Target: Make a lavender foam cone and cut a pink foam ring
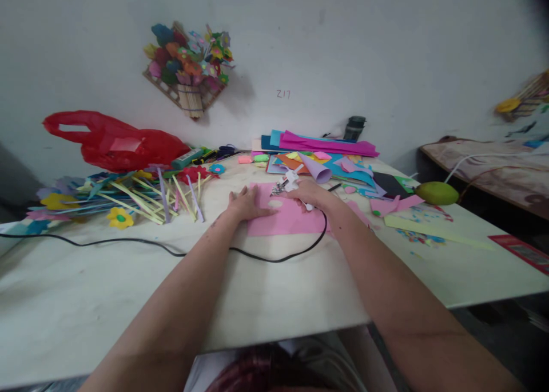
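Note:
A pink sheet lies flat on the table in front of me. My left hand presses on its left side, fingers spread and holding nothing. Beside that hand's fingertips is a small pale oval patch on the sheet. My right hand is closed around a white glue gun with a silvery, blurred nozzle end, just above the sheet. The fingers and palm hide part of the tool. A black cord loops across the table and passes under my forearms toward the right hand.
Felt flowers and paper strips lie left, before a red plastic bag. Stacked coloured sheets and a dark cup are at the back. Right are scraps and a green fruit. A flower basket hangs on the wall.

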Available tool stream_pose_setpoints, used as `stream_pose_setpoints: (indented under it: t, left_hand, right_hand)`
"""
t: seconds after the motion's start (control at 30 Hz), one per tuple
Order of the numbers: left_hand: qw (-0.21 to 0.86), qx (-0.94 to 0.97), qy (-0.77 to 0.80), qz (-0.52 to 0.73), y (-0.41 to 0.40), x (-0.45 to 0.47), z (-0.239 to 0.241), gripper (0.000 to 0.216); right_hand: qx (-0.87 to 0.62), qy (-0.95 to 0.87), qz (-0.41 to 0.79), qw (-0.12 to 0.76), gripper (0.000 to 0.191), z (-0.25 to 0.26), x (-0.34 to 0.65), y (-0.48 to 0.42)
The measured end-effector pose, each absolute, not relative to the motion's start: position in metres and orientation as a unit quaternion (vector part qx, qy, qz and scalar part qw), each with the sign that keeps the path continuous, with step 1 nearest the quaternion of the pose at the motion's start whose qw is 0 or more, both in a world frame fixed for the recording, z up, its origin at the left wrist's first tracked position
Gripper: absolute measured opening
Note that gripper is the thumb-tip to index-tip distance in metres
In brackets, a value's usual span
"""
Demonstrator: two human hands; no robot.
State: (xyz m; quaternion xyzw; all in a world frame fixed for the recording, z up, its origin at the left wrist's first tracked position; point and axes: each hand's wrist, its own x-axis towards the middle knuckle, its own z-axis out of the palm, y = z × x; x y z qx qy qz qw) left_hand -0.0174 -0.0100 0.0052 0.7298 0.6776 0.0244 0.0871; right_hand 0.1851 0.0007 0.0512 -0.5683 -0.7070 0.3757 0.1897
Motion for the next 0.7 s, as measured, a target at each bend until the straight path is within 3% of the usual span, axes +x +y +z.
stream_pose_setpoints:
  t: [0.7]
  left_hand:
    - [0.085, 0.729, 0.679, 0.031, -0.0075, -0.018, 0.0023, 0.12]
  right_hand:
    - [-0.562, -0.709, 0.383, 0.186, 0.024, 0.05, 0.1844, 0.0028]
